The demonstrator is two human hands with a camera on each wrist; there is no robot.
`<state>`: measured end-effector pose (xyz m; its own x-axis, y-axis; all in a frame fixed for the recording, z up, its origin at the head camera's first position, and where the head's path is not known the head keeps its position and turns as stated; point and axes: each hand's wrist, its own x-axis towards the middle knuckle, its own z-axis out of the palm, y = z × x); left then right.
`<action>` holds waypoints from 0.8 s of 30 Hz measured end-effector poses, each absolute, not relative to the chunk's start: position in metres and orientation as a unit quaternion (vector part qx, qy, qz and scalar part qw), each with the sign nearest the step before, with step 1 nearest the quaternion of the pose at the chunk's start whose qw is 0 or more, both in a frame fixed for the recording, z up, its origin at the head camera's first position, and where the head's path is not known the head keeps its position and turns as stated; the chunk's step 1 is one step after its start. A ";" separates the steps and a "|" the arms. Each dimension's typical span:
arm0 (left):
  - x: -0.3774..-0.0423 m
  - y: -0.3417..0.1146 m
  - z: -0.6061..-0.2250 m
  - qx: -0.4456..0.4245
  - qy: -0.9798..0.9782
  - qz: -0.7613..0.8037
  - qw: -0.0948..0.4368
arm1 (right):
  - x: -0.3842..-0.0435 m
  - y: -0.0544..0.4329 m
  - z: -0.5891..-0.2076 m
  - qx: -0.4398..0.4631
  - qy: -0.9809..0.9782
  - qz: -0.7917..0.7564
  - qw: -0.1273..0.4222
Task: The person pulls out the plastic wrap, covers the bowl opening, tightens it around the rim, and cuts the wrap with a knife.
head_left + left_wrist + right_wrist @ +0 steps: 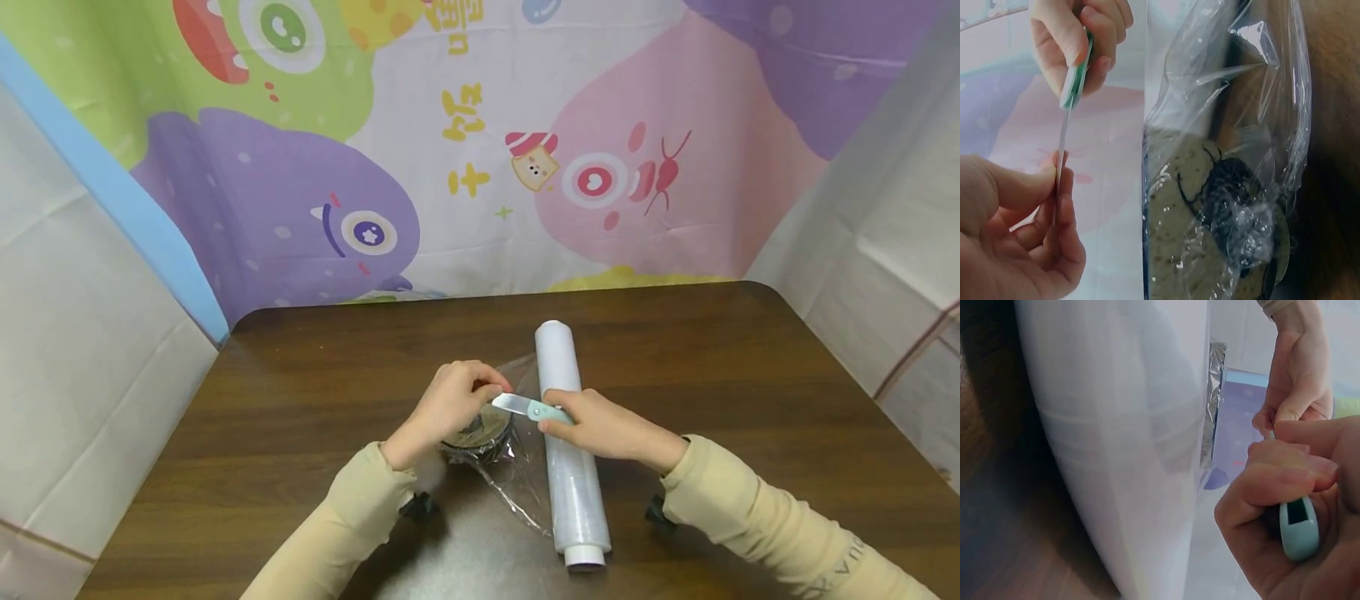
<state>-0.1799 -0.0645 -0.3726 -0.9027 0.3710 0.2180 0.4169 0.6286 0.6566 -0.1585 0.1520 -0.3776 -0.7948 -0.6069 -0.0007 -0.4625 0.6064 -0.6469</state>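
My right hand [600, 423] grips the pale green handle of a small folding knife [551, 412], its blade out and directed left. At the blade's tip, the thumb and fingers of my left hand [450, 400] pinch the metal. The left wrist view shows the blade [1064, 134] edge-on between both hands. Under my left hand lies a round, dark-rimmed object [491, 433] covered by clear plastic film [521, 479]. Its tan speckled top bears a black beetle-like figure [1225, 194]. A large roll of cling film [573, 483] lies beneath my right hand, its loose sheet reaching the round object.
The dark wooden table [337, 350] has a rounded far edge. Behind it hangs a printed cartoon curtain [480, 233], with pale fabric walls [885, 225] at both sides. The roll's white core [585, 556] sticks out towards the near edge.
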 end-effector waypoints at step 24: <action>-0.208 -0.077 -0.368 -0.227 -0.884 -0.409 0.025 | -0.168 0.139 -0.373 -0.280 0.857 -0.419 0.109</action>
